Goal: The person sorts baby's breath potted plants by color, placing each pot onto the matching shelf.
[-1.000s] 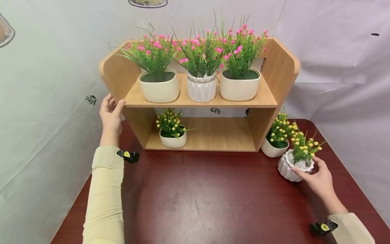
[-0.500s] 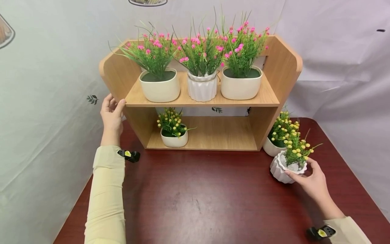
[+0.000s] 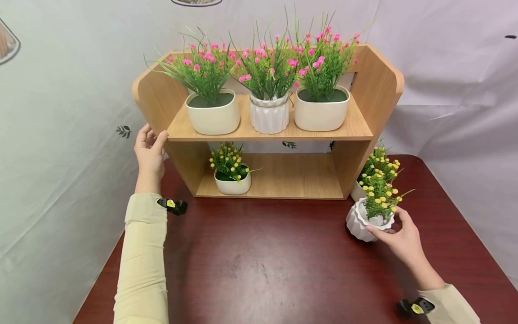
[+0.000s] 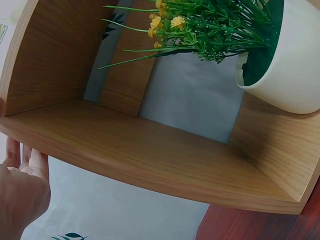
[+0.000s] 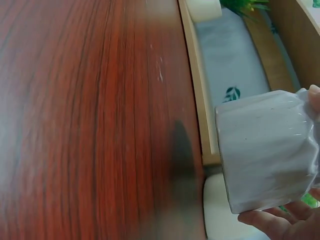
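My right hand (image 3: 404, 236) grips the rim of a white fluted flowerpot (image 3: 357, 220) with yellow artificial flowers, thumb in front and fingers around the far side. Seen from the right wrist, the pot's smooth wall (image 5: 267, 150) is raised over the tabletop, with a dark shadow below. At the left, my left hand (image 3: 149, 155) holds the side panel of a two-tier wooden shelf (image 3: 267, 138); the thumb lies at its front edge and the fingers reach behind. In the left wrist view those fingers (image 4: 37, 162) show against the panel's outer side.
Three pots of pink flowers (image 3: 269, 114) line the upper tier. A small cream pot with yellow flowers (image 3: 233, 186) stands at the left of the lower tier. Another cream pot (image 3: 357, 192) stands right of the shelf, partly hidden. The dark red table (image 3: 259, 261) extends in front.
My right hand has carried the fluted pot left, toward the shelf, and it now covers more of the cream pot behind. My left hand keeps its place on the shelf.
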A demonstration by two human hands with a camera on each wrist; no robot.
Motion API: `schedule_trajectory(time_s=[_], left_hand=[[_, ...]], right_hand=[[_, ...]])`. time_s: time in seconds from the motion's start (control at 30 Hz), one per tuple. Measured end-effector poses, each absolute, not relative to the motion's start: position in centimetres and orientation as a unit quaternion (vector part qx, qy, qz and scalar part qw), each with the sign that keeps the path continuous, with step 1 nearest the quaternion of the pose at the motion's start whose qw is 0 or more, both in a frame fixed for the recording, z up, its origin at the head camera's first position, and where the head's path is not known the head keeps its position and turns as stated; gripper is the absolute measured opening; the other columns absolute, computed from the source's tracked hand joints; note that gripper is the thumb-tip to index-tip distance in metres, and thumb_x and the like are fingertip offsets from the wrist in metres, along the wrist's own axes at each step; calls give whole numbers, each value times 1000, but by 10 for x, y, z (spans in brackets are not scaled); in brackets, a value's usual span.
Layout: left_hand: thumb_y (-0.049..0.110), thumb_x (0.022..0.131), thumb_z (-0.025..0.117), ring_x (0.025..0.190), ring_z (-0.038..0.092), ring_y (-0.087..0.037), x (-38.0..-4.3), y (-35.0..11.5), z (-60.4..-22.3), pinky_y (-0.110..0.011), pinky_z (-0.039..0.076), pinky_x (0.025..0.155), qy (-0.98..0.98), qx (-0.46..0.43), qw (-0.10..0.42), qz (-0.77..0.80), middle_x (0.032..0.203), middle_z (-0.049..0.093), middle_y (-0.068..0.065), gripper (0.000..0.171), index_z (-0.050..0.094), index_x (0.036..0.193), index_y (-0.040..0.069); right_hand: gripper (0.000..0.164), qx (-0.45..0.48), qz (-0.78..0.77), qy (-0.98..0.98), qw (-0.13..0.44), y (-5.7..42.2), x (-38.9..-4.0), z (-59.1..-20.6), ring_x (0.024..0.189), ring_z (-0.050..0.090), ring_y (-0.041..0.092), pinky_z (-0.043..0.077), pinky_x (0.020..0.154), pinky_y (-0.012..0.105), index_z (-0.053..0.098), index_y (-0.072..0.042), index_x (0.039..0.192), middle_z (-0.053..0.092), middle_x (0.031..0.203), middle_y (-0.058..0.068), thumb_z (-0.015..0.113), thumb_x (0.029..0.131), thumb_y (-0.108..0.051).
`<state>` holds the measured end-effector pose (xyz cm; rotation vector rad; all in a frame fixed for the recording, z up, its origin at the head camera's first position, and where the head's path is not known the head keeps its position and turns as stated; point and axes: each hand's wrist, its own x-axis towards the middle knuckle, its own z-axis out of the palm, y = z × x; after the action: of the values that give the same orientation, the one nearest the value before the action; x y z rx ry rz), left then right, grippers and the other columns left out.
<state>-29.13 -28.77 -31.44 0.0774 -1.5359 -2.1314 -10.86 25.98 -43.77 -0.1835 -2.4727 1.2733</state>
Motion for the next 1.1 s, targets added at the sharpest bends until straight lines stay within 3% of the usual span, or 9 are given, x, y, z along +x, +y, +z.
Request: schedule_trajectory(time_s=[0.3, 0.6, 0.7, 0.9, 1.1], left_hand=[[1, 83, 69, 111, 53, -17, -291, -289, -316, -39, 41, 103, -562, 31, 252, -787, 116, 60, -3, 39, 63, 118, 18], [3, 82, 71, 110, 53, -18, -294, -289, -317, -39, 42, 103, -562, 29, 253, -787, 117, 60, -4, 40, 63, 118, 18], [3, 83, 71, 110, 53, -17, -295, -288, -318, -40, 41, 104, -566, 26, 254, -784, 115, 61, -3, 39, 63, 118, 18], [3, 83, 70, 111, 52, -17, -294, -289, -319, -40, 39, 106, -565, 30, 253, -785, 117, 60, -3, 40, 63, 119, 18], [4, 82, 72, 113, 52, -18, -295, -290, -318, -41, 39, 106, -573, 27, 255, -779, 118, 60, -4, 40, 63, 119, 19]], right_hand=[[72, -38, 471, -865, 169, 237, -120, -440, 75, 48, -14, 44, 62, 4, 44, 7, 126, 44, 103, -8, 83, 64, 2], [69, -9, 526, -836, 159, 211, -133, -440, 78, 53, -10, 48, 63, 7, 45, 7, 124, 46, 98, -19, 80, 65, 9], [68, -5, 532, -834, 149, 202, -137, -439, 79, 53, -10, 48, 65, 8, 45, 8, 124, 47, 101, -13, 80, 66, 7], [71, 6, 534, -836, 130, 184, -146, -436, 83, 51, -7, 46, 67, 8, 44, 8, 127, 52, 112, 13, 82, 66, 3], [74, 5, 520, -846, 116, 166, -160, -434, 92, 47, 6, 45, 67, 10, 45, 5, 128, 52, 116, 17, 84, 67, -6]])
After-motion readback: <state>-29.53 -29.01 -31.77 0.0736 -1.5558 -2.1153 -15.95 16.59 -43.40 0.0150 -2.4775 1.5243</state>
